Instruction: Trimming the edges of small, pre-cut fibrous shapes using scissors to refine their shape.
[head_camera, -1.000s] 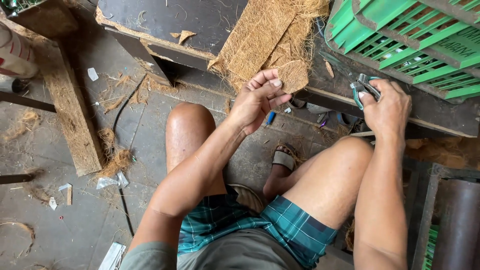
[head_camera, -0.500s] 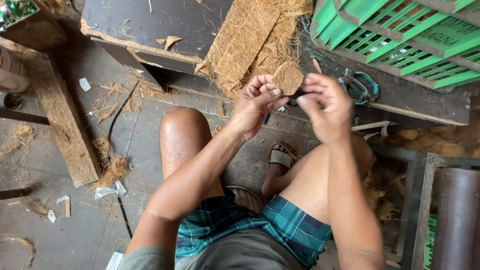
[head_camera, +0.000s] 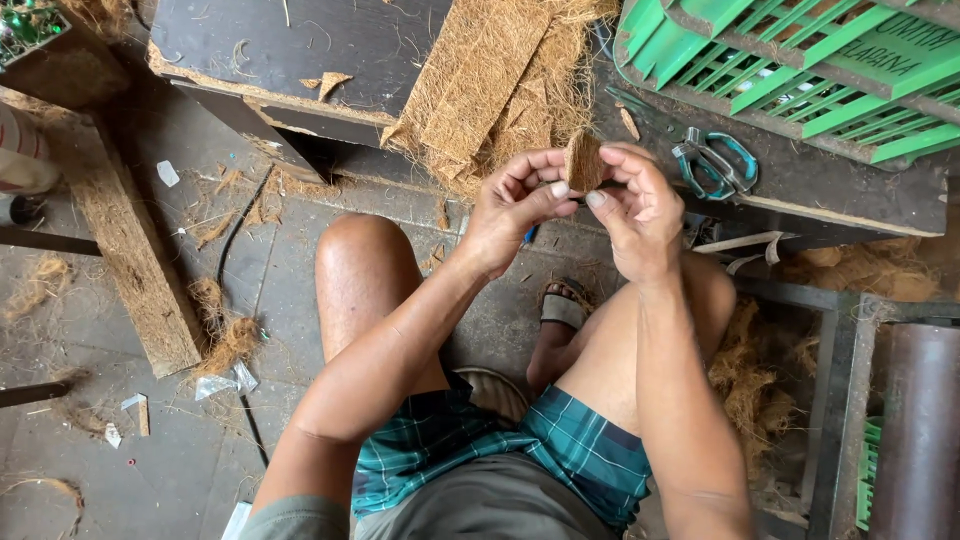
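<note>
Low dark counter (head_camera: 330, 60) carries coir sheets (head_camera: 480, 90) and scissors (head_camera: 715, 165). Small coir piece (head_camera: 583, 160) is pinched above it between left hand (head_camera: 515, 205) and right hand (head_camera: 640, 210), both clamped on it. Edges are best kept supported by fingertips.

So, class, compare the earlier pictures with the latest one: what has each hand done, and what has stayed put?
The right hand let go of the scissors, which now lie on the dark board, and moved left to join the left hand. Both hands now pinch the small brown fibre piece, raised upright between the fingertips. The fibre mat, green crate and wooden plank lie as before.
</note>
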